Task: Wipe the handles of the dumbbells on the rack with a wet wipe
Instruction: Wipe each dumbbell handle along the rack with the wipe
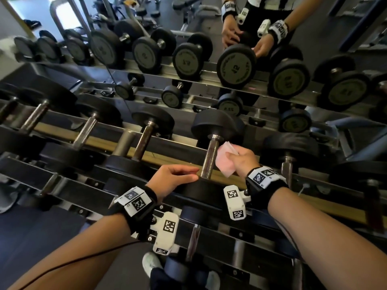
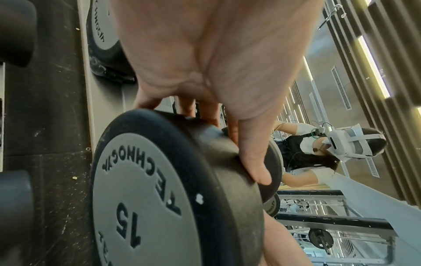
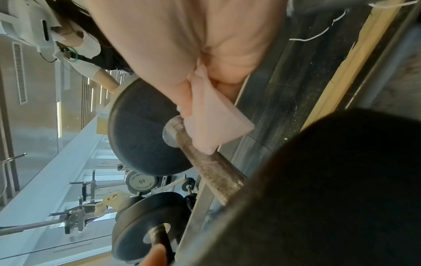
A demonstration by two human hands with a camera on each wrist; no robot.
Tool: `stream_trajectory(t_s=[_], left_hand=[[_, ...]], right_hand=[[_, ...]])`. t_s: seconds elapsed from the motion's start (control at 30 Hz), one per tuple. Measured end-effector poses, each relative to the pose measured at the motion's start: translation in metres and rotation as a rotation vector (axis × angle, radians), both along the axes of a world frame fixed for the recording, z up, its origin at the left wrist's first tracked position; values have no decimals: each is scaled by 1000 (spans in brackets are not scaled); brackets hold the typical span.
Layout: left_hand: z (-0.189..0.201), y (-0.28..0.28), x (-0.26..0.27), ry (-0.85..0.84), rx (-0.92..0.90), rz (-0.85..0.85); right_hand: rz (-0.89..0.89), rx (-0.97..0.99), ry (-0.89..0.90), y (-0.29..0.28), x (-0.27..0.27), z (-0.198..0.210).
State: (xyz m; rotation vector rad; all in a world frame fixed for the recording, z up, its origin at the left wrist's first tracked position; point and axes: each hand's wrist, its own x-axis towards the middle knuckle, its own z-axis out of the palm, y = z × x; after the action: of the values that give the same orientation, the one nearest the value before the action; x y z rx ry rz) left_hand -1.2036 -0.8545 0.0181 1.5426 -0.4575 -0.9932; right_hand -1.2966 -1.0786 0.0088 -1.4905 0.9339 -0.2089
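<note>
A dumbbell lies across the rack's top tier, its knurled steel handle [image 1: 209,158] pointing away from me. My right hand [image 1: 231,156] pinches a folded pale pink wet wipe [image 1: 225,162] just to the right of that handle. In the right wrist view the wipe [image 3: 216,124] touches the handle [image 3: 214,171] near the far head [image 3: 141,136]. My left hand [image 1: 195,174] rests on the rim of the near head [image 1: 201,191], which is marked 15 [image 2: 145,198]. Its thumb [image 2: 255,162] lies along the rim and its fingertips are hidden behind it.
More dumbbells [image 1: 144,139] sit left and right on the same tier, and smaller ones [image 1: 193,239] on the tier below. A mirror [image 1: 236,68] behind the rack reflects the dumbbells and my hands. A shoe [image 1: 150,264] shows on the floor.
</note>
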Motion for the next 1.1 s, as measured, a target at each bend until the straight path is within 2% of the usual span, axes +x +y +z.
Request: stream_trajectory(t_s=[0.1,0.23,0.37,0.43,0.5,0.57,0.6,0.67,0.7,0.8,0.97,1.0,1.07,1.1], left_hand=[[-4,1,2,32,5,-35],[-6,2,4,44,13,-63],[-5,0,6,64,10,-56],[-5,1,7,68,23,-64],[-5,2,7,70,32,-76],[-4,3,7,66,36,-81],[-3,3,7,63,37,-82],[-1,4,5,57,40,-85],[0,4,5,58,39,-87],[3,3,4,67,37,-77],[2,3,6,87,47,-88],[2,3,6,90,46,-90],[1,3,7,89,45,-100],[1,3,7,90,46,-104]], right_hand=[[84,67,-28,0,3,1],[260,14,-35,6,-5,5],[409,190,3,11,-19,13],[519,172,31,10,-24,20],[485,84,58,3,-24,27],[312,44,42,-7,-21,28],[242,-71,60,-12,-17,28],[218,-256,79,-12,-9,26],[230,-271,62,-10,-5,24],[318,-221,61,-1,-1,17],[406,62,22,11,-11,16],[416,168,11,13,-15,17],[500,191,28,15,-24,12],[556,134,83,13,-27,11]])
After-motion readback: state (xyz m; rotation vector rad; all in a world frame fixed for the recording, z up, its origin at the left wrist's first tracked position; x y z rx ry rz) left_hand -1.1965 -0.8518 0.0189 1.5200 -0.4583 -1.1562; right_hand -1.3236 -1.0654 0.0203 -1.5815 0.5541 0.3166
